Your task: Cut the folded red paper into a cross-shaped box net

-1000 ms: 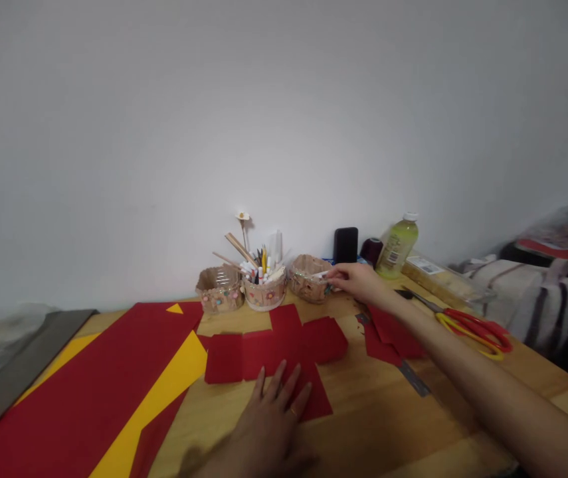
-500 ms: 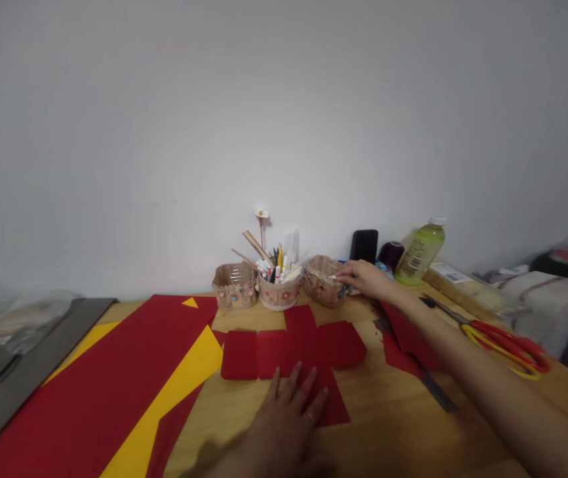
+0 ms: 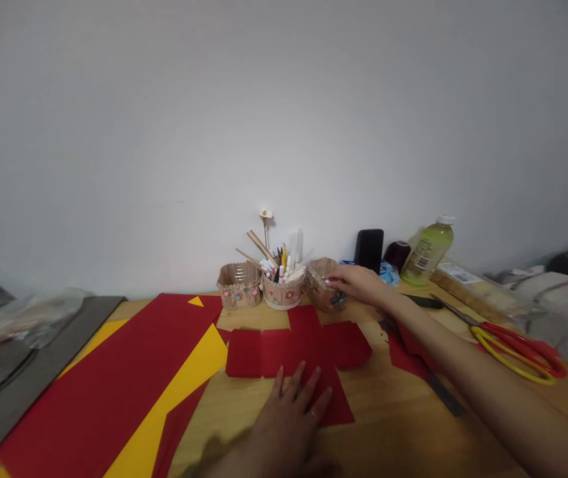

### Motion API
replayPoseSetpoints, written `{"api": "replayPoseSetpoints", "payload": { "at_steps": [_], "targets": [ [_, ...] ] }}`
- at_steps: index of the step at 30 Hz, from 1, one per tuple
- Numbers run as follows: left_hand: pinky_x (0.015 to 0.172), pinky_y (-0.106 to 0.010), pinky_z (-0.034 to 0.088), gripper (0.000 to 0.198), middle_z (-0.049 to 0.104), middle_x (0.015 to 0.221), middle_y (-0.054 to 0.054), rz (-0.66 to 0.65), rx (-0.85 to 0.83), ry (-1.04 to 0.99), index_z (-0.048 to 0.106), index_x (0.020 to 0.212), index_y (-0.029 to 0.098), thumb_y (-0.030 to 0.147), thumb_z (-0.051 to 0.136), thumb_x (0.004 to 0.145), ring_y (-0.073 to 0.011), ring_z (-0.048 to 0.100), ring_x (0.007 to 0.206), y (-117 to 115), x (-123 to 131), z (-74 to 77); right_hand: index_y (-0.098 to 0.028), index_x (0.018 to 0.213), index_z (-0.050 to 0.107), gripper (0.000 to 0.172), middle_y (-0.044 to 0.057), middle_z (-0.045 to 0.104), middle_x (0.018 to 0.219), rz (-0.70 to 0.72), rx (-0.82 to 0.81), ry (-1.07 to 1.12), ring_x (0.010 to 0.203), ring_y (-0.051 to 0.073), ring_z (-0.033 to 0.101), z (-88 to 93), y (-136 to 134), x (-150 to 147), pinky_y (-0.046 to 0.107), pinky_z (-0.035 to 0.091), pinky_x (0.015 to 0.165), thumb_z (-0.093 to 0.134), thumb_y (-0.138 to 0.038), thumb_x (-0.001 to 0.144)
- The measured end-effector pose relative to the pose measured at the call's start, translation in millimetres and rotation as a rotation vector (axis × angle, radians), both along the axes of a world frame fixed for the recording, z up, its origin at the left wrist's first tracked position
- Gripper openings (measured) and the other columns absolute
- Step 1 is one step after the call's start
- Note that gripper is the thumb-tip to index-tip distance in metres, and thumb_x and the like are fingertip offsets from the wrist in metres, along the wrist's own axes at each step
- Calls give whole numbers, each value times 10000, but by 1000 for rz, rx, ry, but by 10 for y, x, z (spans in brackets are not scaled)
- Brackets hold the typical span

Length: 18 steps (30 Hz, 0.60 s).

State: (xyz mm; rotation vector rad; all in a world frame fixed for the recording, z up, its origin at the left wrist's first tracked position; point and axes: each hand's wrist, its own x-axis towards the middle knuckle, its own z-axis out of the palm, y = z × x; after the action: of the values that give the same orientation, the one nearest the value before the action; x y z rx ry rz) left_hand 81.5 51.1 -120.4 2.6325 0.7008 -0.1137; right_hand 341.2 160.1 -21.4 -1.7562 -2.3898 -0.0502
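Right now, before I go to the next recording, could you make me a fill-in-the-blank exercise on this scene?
The left hand rests on a ____ paper cut-out.
Of three containers, left, middle and right, the right hand is at the ____ one.
The bottle has a ____ cap.

Missing words: red; right; white.

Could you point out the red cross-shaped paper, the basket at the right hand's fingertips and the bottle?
red cross-shaped paper [image 3: 308, 344]: head view, on its flat middle.
basket [image 3: 320, 293]: head view, on its outer wall.
bottle [image 3: 428, 253]: head view, on its body below the white cap.
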Motion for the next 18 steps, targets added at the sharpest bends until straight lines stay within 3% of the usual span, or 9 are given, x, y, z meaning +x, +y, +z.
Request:
{"api": "replayPoseSetpoints", "payload": {
  "at_steps": [4, 9, 12, 15, 18],
  "targets": [
    [1063, -669, 71, 805, 87, 1528, -146, -4, -30, -19, 204, 1464, 200, 643, 423, 829, -388, 20, 1394, -9, -11, 44, -174, 1024, 628, 181, 58, 647, 1060, -122, 124, 190, 918, 189, 626, 43, 9, -13, 401, 511, 814, 542, -298, 924],
    [1057, -675, 78, 815, 103, 1529, -146, 14, -26, -34, 211, 1462, 202, 656, 426, 820, -393, 38, 1393, -13, -8, 39, -146, 967, 623, 206, 34, 659, 928, -239, 326, 615, 811, 168, 637, 252, -32, 69, 370, 521, 749, 525, -322, 932],
    [1056, -672, 93, 818, 106, 1529, -158, 18, -32, -34, 234, 1456, 194, 658, 435, 814, -392, 63, 1393, -5, 9, 41, -151, 897, 608, 259, 15, 648, 786, -247, 346, 902, 662, 139, 631, 375, -106, 89, 299, 524, 625, 480, -374, 934],
    [1079, -627, 133, 753, 128, 1527, -166, 19, -33, -62, 294, 1434, 172, 604, 451, 839, -362, 98, 1400, 4, 25, 69, -191, 822, 588, 274, 25, 647, 726, -247, 336, 1138, 628, 149, 640, 448, -269, 19, 260, 514, 567, 481, -437, 875],
    [1100, -575, 181, 614, 295, 1493, -153, 125, -23, -217, 365, 1394, 154, 442, 501, 869, -315, 195, 1393, -3, 11, 131, -212, 785, 597, 275, 19, 641, 657, -245, 281, 1301, 582, 156, 627, 442, -543, -144, 262, 509, 540, 553, -484, 789]
  ]
}}
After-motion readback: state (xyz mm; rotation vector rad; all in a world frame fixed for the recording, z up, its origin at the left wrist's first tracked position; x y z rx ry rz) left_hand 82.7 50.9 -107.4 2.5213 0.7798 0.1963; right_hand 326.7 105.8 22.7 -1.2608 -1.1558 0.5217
